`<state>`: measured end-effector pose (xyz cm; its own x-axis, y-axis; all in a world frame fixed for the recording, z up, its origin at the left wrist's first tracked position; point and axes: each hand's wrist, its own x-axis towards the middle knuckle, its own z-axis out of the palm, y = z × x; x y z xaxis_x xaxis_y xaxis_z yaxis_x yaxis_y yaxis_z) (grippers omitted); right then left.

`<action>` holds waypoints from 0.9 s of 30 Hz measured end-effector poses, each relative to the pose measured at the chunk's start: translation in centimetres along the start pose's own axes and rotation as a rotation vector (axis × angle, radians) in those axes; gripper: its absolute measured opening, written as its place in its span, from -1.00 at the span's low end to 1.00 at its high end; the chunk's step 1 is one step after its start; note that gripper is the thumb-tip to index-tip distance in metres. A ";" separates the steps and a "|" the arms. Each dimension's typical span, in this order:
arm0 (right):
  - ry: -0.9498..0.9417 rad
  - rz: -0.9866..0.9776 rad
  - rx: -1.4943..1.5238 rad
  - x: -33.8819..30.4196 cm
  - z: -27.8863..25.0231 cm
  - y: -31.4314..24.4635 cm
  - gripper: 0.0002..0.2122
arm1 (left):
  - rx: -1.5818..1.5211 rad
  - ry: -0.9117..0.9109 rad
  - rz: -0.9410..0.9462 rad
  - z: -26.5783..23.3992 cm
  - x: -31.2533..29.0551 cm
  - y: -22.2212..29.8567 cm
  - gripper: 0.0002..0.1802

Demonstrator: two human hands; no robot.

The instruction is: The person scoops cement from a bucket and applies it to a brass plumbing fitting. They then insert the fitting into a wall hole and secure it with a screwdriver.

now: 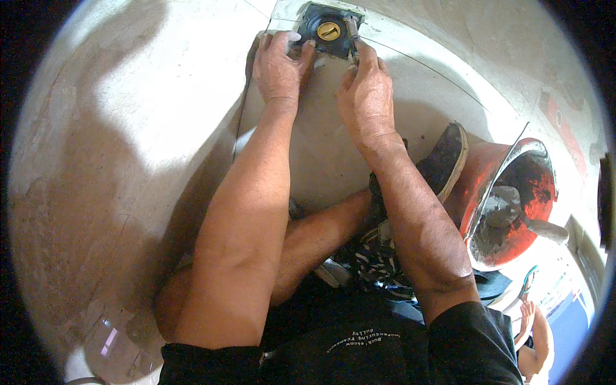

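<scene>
At the top of the head view, a brass-coloured round drain cap [329, 31] with a dark slot sits in a dark, square recess [311, 18] cut into the pale tiled floor. My left hand [282, 67] rests at the recess's left near corner, thumb and fingers spread, holding nothing I can see. Grey dust coats its fingertips. On the other side, my right hand [369, 93] grips a small, narrow, flat tool [351, 27] whose blade lies along the recess's right edge. Its grip is hidden by the fingers, so its exact kind is unclear.
Close to my right forearm a red bucket [465, 176] lies tilted, smeared grey inside, with a grey-bladed tool with a handle [545, 230] in it. A dark shoe [446, 160] is beside the bucket. Another person's arm [542, 337] shows at lower right.
</scene>
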<state>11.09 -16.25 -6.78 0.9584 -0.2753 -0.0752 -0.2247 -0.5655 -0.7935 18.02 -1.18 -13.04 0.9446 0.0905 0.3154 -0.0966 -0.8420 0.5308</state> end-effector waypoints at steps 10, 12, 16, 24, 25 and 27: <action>0.001 -0.070 -0.029 0.1 0.4 0.9 -0.57 | 0.015 -0.013 -0.008 -0.2 0.0 0.5 -0.61; -0.001 -0.070 -0.030 0.1 0.4 0.8 -0.56 | 0.013 -0.026 -0.017 -0.3 -0.1 0.6 -0.63; 0.038 -0.011 0.024 -0.3 0.3 0.1 -0.56 | -0.040 0.018 0.002 0.0 0.1 -0.4 -0.72; 0.049 -0.066 0.022 -0.8 0.3 1.1 -0.56 | -0.026 0.084 0.033 -0.1 0.0 -0.1 -0.71; 0.030 -0.048 0.019 -0.8 0.3 1.0 -0.56 | -0.029 0.083 0.037 -0.2 0.0 -0.1 -0.70; -0.008 -0.011 0.010 -0.8 0.0 0.9 -0.54 | -0.030 0.087 0.042 -0.1 -0.1 -0.2 -0.69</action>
<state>10.14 -16.52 -7.44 0.9622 -0.2630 -0.0714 -0.2126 -0.5606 -0.8003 17.91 -0.97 -13.07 0.9087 0.1026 0.4045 -0.1462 -0.8296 0.5389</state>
